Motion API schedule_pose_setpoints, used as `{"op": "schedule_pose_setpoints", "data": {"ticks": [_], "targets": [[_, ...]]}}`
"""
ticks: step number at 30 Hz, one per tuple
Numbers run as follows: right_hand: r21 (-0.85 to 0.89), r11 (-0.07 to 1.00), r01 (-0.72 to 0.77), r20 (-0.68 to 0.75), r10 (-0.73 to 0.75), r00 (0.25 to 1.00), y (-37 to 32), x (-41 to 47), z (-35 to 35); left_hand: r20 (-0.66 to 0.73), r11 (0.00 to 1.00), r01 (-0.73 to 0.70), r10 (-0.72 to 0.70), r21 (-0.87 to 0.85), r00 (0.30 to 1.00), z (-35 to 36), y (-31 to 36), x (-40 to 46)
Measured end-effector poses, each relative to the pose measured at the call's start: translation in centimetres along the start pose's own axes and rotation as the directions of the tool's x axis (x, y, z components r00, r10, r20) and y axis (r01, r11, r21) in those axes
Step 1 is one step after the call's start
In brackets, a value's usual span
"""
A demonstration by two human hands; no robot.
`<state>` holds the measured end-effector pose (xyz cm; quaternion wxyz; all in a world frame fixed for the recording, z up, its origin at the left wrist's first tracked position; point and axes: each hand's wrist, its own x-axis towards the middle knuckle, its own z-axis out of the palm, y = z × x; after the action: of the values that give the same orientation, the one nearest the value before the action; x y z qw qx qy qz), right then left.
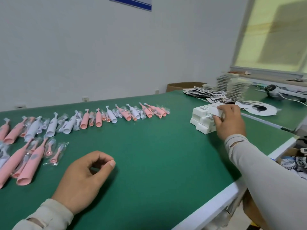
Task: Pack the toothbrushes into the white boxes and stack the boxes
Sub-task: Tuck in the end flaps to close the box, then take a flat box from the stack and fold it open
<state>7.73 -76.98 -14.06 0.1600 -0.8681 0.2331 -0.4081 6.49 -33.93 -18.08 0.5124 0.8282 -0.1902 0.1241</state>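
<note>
Pink and white toothbrushes (98, 117) lie in a long row across the far left of the green table (149, 155), with spare brush heads in clear bags between them. More pink toothbrushes (28, 163) lie at the near left. A stack of white boxes (201, 119) sits at the right. My right hand (230, 122) grips one white box (216, 111) on top of that stack. My left hand (84, 178) rests on the table in front of me, fingers loosely curled, holding nothing.
Beyond the boxes lie a heap of black-and-white printed leaflets (206, 93), tall stacks of flat cartons (232, 87) and a round printed sheet (259, 109). A brown carton (182, 86) stands behind the table. The table's white edge (216, 205) runs along the right.
</note>
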Motion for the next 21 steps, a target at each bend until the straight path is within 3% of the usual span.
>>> {"op": "schedule_pose_setpoints", "data": {"ticks": [6, 10, 15, 19, 21], "targets": [[-0.02, 0.999, 0.038, 0.164, -0.034, 0.986, 1.7, 0.1, 2.4, 0.013, 1.0, 0.001, 0.0, -0.013, 1.0, 0.0, -0.2, 0.1], [-0.027, 0.998, 0.062, 0.093, -0.059, 0.994, 1.9, -0.2, 3.1, 0.013, 1.0, -0.002, 0.002, -0.01, 1.0, 0.1, -0.2, 0.1], [-0.064, 0.997, 0.05, 0.111, -0.043, 0.993, 0.8, -0.8, 2.1, 0.015, 1.0, 0.009, -0.009, 0.018, 1.0, 0.0, -0.2, 0.2], [0.147, 0.935, 0.324, -0.025, -0.324, 0.946, -6.2, -4.6, 0.8, -0.019, 0.999, 0.014, -0.014, 0.03, 1.0, 0.0, -0.1, 0.5], [0.335, 0.853, 0.4, 0.062, -0.444, 0.894, -12.0, -8.2, 1.2, -0.102, 1.0, 0.021, -0.021, -0.002, 0.995, 0.1, 0.3, 0.6]]}}
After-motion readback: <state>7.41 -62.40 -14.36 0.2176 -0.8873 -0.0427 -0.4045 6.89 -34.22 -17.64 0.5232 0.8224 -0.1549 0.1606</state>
